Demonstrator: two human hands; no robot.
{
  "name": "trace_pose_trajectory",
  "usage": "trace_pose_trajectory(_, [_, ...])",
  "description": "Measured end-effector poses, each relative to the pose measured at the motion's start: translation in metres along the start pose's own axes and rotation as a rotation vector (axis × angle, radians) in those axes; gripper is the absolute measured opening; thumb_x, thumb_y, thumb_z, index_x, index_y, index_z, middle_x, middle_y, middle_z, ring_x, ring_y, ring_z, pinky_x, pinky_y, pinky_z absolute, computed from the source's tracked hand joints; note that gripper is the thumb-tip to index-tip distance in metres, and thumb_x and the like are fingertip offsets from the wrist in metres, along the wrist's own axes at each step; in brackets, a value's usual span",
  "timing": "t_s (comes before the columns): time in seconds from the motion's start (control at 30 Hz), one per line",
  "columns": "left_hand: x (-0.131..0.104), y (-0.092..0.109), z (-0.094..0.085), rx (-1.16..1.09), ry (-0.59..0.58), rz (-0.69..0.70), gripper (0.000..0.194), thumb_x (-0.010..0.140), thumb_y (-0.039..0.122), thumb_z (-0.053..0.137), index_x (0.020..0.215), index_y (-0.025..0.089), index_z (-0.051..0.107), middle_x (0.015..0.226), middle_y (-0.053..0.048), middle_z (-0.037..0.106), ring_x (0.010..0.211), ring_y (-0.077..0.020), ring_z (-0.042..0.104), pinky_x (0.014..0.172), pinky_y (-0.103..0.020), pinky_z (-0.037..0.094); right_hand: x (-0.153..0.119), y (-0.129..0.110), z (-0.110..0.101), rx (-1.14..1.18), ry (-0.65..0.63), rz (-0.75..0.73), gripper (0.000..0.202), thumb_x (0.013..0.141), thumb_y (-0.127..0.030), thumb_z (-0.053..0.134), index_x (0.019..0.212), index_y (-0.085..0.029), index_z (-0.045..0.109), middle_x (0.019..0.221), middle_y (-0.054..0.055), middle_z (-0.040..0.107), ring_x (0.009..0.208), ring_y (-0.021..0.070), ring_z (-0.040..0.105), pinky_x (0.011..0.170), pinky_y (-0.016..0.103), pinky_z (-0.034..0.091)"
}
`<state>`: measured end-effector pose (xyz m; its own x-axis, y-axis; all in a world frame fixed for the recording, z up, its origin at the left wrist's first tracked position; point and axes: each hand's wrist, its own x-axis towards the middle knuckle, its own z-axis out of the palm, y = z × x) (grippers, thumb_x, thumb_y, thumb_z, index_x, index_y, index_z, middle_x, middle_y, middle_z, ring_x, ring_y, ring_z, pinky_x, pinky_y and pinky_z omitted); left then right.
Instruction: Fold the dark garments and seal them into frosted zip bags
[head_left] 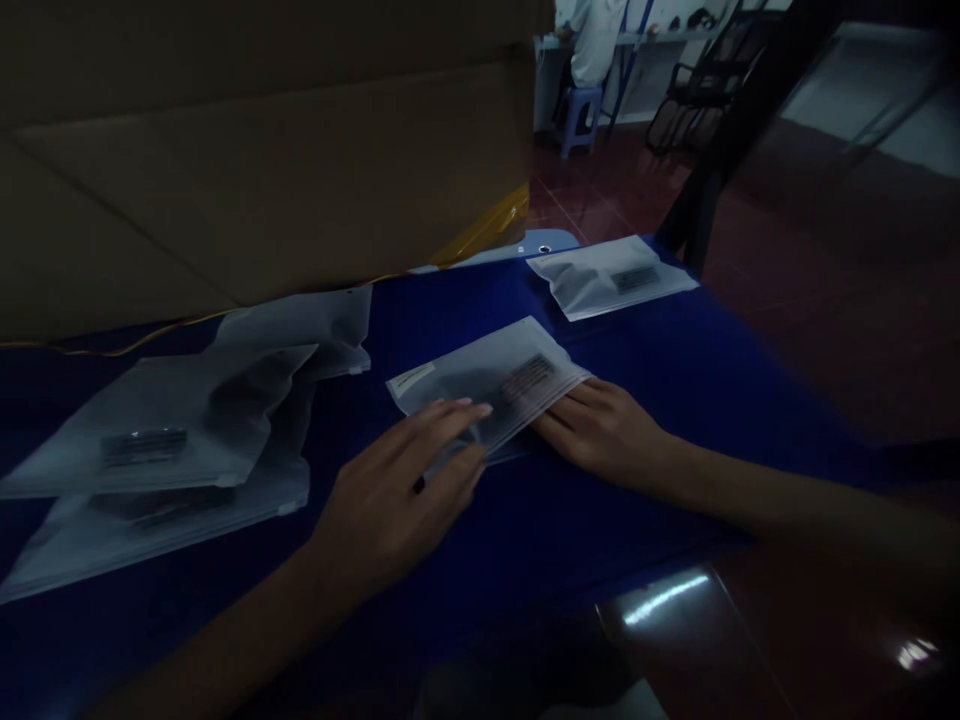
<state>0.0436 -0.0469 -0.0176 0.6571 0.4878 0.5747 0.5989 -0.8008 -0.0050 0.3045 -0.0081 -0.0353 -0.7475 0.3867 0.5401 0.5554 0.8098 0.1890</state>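
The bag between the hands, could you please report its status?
Left hand over bag, right hand partly hidden at its edge. Dark patch showing. Left bags, far bag also on table.

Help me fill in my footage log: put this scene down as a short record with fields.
view: head camera, dim light
left hand: the left hand, fingers over the near left part of the middle bag
right hand: the right hand at its right end, fingertips hidden; inside or beneath, unclear
middle bag: translucent, pale label at left corner
other bags: overlapping bags to the left, one far bag to the right
surface: blue tabletop
behind: large cardboard
background: seated person, blue stool
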Motion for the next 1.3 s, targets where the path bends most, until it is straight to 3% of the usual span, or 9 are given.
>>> trace_pose_trajectory(0.1, [-0.001, -0.005, 0.004, 0.034, -0.103, -0.048, 0.038, 0.105, 0.015, 0.055, 0.144, 0.012, 0.058, 0.146, -0.018, 0.066, 0.136, -0.0286, 0.065, 0.113, -0.044, 0.058, 0.003, 0.000, -0.003, -0.044, 0.195, -0.133, 0.019, 0.101, -0.004, 0.058, 0.106, -0.006, 0.076, 0.093, 0.009, 0.081, 0.086, 0.0197, 0.075, 0.075, 0.030, 0.063])
trace_pose_trajectory(0.2, [-0.005, -0.011, 0.006, -0.031, -0.197, -0.070, 0.053, 0.111, 0.025, 0.044, 0.162, 0.010, 0.038, 0.158, -0.019, 0.056, 0.147, -0.0281, 0.055, 0.117, -0.045, 0.054, 0.003, -0.001, -0.003, 0.002, 0.218, -0.205, 0.016, 0.102, -0.009, 0.061, 0.109, -0.007, 0.075, 0.099, 0.009, 0.081, 0.094, 0.0199, 0.076, 0.079, 0.030, 0.062])
trace_pose_trajectory(0.37, [-0.009, -0.016, 0.006, -0.058, -0.282, -0.078, 0.053, 0.114, 0.029, 0.036, 0.163, 0.010, 0.037, 0.162, -0.016, 0.052, 0.151, -0.0248, 0.050, 0.121, -0.043, 0.049, 0.000, 0.002, 0.002, 0.150, 0.196, -0.242, 0.016, 0.102, -0.016, 0.060, 0.106, -0.008, 0.073, 0.096, 0.007, 0.079, 0.089, 0.0187, 0.072, 0.079, 0.031, 0.063])
trace_pose_trajectory(0.5, [-0.011, -0.019, 0.004, -0.069, -0.361, -0.116, 0.059, 0.115, 0.043, 0.033, 0.164, 0.010, 0.038, 0.162, -0.016, 0.052, 0.150, -0.0261, 0.051, 0.119, -0.043, 0.050, -0.002, 0.005, 0.007, 0.262, 0.235, -0.292, 0.018, 0.100, -0.016, 0.055, 0.100, -0.010, 0.072, 0.090, 0.007, 0.075, 0.085, 0.0181, 0.068, 0.078, 0.032, 0.062])
trace_pose_trajectory(0.73, [-0.016, -0.027, 0.004, -0.118, -0.448, -0.106, 0.083, 0.107, 0.071, 0.031, 0.166, 0.012, 0.035, 0.167, -0.021, 0.043, 0.154, -0.0360, 0.045, 0.120, -0.055, 0.047, -0.002, 0.000, 0.001, 0.481, 0.338, -0.316, 0.020, 0.083, -0.010, 0.053, 0.081, -0.013, 0.073, 0.070, 0.003, 0.069, 0.062, 0.0155, 0.059, 0.054, 0.029, 0.052])
trace_pose_trajectory(0.93, [-0.012, -0.033, 0.008, -0.078, -0.481, -0.138, 0.068, 0.114, 0.056, 0.027, 0.165, 0.013, 0.039, 0.169, -0.020, 0.039, 0.157, -0.0348, 0.040, 0.125, -0.057, 0.042, -0.003, -0.002, 0.001, 0.562, 0.372, -0.323, 0.023, 0.079, -0.011, 0.051, 0.072, -0.017, 0.072, 0.065, 0.001, 0.066, 0.056, 0.0142, 0.056, 0.048, 0.029, 0.049])
trace_pose_trajectory(1.1, [-0.009, -0.041, 0.017, -0.028, -0.477, -0.145, 0.070, 0.113, 0.058, 0.024, 0.163, 0.012, 0.043, 0.168, -0.022, 0.040, 0.156, -0.0362, 0.041, 0.124, -0.058, 0.042, -0.004, -0.005, -0.005, 0.587, 0.336, -0.338, 0.027, 0.082, -0.013, 0.049, 0.064, -0.020, 0.069, 0.062, 0.000, 0.063, 0.054, 0.0133, 0.054, 0.045, 0.029, 0.045])
trace_pose_trajectory(1.2, [-0.008, -0.050, 0.023, 0.027, -0.430, -0.168, 0.067, 0.113, 0.057, 0.028, 0.158, 0.013, 0.050, 0.166, -0.022, 0.043, 0.155, -0.0395, 0.042, 0.121, -0.060, 0.045, -0.002, -0.006, -0.010, 0.524, 0.296, -0.398, 0.035, 0.090, -0.015, 0.046, 0.066, -0.020, 0.069, 0.065, 0.001, 0.067, 0.056, 0.0136, 0.056, 0.047, 0.029, 0.046])
trace_pose_trajectory(1.3, [-0.006, -0.055, 0.024, 0.121, -0.309, -0.191, 0.050, 0.115, 0.042, 0.037, 0.149, 0.015, 0.061, 0.159, -0.019, 0.055, 0.147, -0.0366, 0.054, 0.115, -0.055, 0.053, 0.000, -0.005, -0.009, 0.337, 0.234, -0.371, 0.031, 0.097, -0.017, 0.049, 0.081, -0.019, 0.075, 0.077, 0.002, 0.074, 0.067, 0.0151, 0.063, 0.058, 0.028, 0.055])
